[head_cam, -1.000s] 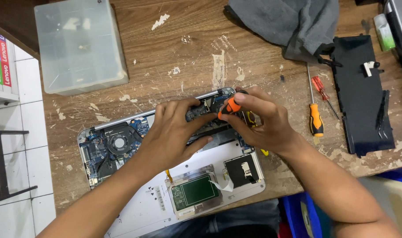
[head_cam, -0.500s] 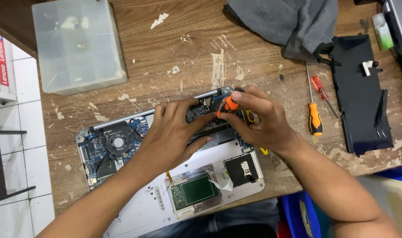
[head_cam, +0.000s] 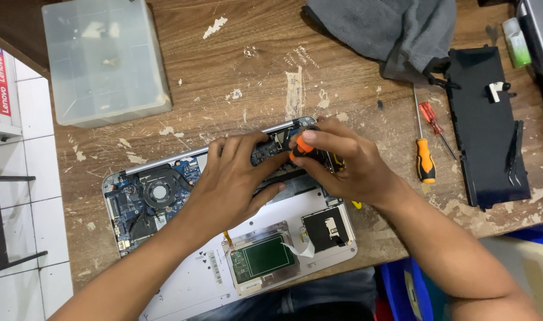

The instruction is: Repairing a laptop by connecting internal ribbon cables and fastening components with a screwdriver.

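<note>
An opened laptop lies at the table's six o'clock edge, its blue board and round fan bared; the left hand rests spread on the board, gripping nothing, while the right hand clasps an orange-handled screwdriver at the laptop's twelve o'clock rim. At ten o'clock a translucent plastic box sits lidded, its contents only blurred specks.
</note>
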